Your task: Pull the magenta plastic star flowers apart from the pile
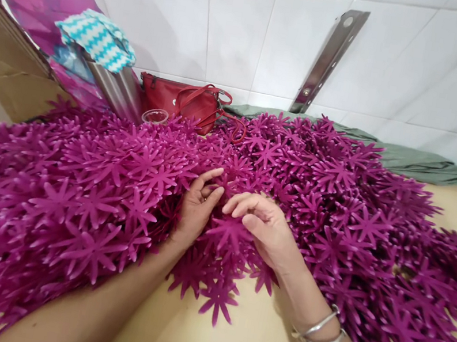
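Sorting magenta flower cut-outs on the desk (226, 340).
We are resting our left hand (195, 212) and right hand (265, 227), fingers loosely curled, gripping nothing visible, on the flower pile (96, 201) covering the desk.

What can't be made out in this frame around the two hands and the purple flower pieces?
- Head view: left hand fingertips sink into the flower pile; any grasp is hidden.
- Right hand curled fingers hide its palm; held or not, unclear.
- Clear cup: base buried by flowers.
- Pile's left and right ends: cut off, blurred.
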Demonstrator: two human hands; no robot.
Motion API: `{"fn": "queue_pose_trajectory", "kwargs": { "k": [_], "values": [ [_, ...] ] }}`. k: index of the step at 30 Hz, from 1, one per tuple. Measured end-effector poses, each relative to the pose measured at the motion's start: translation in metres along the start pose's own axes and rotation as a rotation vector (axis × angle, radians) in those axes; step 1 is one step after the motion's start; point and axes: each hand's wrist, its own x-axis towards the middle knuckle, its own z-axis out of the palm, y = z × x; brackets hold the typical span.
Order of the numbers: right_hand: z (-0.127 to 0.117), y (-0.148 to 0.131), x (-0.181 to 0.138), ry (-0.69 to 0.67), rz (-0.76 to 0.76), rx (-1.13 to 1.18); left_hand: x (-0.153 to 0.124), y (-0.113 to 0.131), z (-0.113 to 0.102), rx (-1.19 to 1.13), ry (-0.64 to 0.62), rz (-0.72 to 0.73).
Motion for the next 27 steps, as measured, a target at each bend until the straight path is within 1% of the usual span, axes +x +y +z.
{"fn": "queue_pose_trajectory", "kwargs": {
  "k": [1, 2, 4, 6, 7, 9, 11, 13, 15, 18, 19, 20, 21, 24, 25, 26, 27],
  "values": [
    [0.000, 0.000, 0.000, -0.009, -0.037, -0.021, 0.001, 0.000, 0.000, -0.011, 0.006, -0.017],
    [0.000, 0.002, 0.000, 0.038, -0.075, -0.031, 0.001, 0.000, 0.000, -0.018, 0.011, -0.032],
    [-0.001, 0.007, 0.001, 0.219, -0.111, -0.048, 0.001, 0.001, 0.001, -0.014, 0.010, -0.051],
    [-0.002, 0.013, 0.003, 0.342, -0.077, -0.087, 0.001, 0.003, 0.002, 0.005, -0.002, -0.057],
    [-0.003, 0.015, 0.004, 0.364, -0.049, -0.109, 0.000, 0.004, 0.002, 0.015, -0.007, -0.055],
    [-0.003, 0.019, 0.004, 0.344, -0.010, -0.161, -0.001, 0.006, 0.003, 0.031, -0.010, -0.046],
    [-0.003, 0.022, 0.004, 0.318, -0.002, -0.214, -0.001, 0.007, 0.004, 0.044, -0.012, -0.036],
    [-0.002, 0.024, 0.003, 0.338, -0.008, -0.235, -0.001, 0.006, 0.004, 0.052, -0.029, -0.022],
    [-0.002, 0.025, 0.003, 0.412, -0.017, -0.181, 0.000, 0.002, 0.004, 0.047, -0.028, -0.002],
    [-0.004, 0.018, 0.005, 0.521, -0.047, -0.008, 0.001, -0.002, 0.004, 0.023, 0.022, 0.022],
    [-0.004, 0.014, 0.005, 0.515, -0.056, 0.040, 0.001, -0.002, 0.004, 0.016, 0.027, 0.027],
    [-0.004, 0.008, 0.005, 0.461, -0.056, 0.068, 0.001, -0.001, 0.004, 0.013, 0.024, 0.030],
    [-0.004, 0.002, 0.005, 0.353, -0.043, 0.069, 0.000, 0.001, 0.004, 0.017, 0.015, 0.032],
    [-0.001, -0.017, 0.003, -0.112, 0.023, -0.045, -0.002, 0.006, 0.002, 0.077, 0.006, 0.052],
    [0.000, -0.021, 0.002, -0.179, 0.014, -0.084, -0.002, 0.007, 0.002, 0.104, 0.005, 0.067],
    [0.000, -0.023, 0.002, -0.182, -0.002, -0.116, -0.003, 0.007, 0.001, 0.126, -0.002, 0.085],
    [0.000, -0.023, 0.002, -0.131, -0.028, -0.139, -0.003, 0.007, 0.000, 0.138, -0.018, 0.105]
  ]
}}
